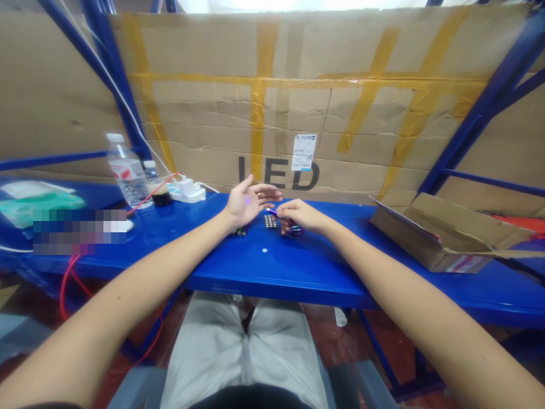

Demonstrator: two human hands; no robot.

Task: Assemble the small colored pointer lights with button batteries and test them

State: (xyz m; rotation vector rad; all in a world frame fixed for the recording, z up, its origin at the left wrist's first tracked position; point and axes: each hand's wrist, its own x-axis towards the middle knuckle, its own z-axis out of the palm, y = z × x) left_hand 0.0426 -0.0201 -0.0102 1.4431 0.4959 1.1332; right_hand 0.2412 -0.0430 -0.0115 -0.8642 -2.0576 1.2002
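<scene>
My left hand [249,203] is held palm up above the blue table [298,267], fingers stretched out, with a small purple spot of light on the palm. My right hand [298,217] is closed around a small purple object [293,229], its tip pointing toward the left palm. A small block of silvery cells [269,221] lies on the table between the two hands. A few small dark pieces [240,231] lie under my left wrist.
An open cardboard box [443,236] lies at the right. At the left stand a water bottle [128,173], a small dark cup [160,193] and a white power strip [187,190] with a red cable. A large taped cardboard sheet [298,102] forms the back wall.
</scene>
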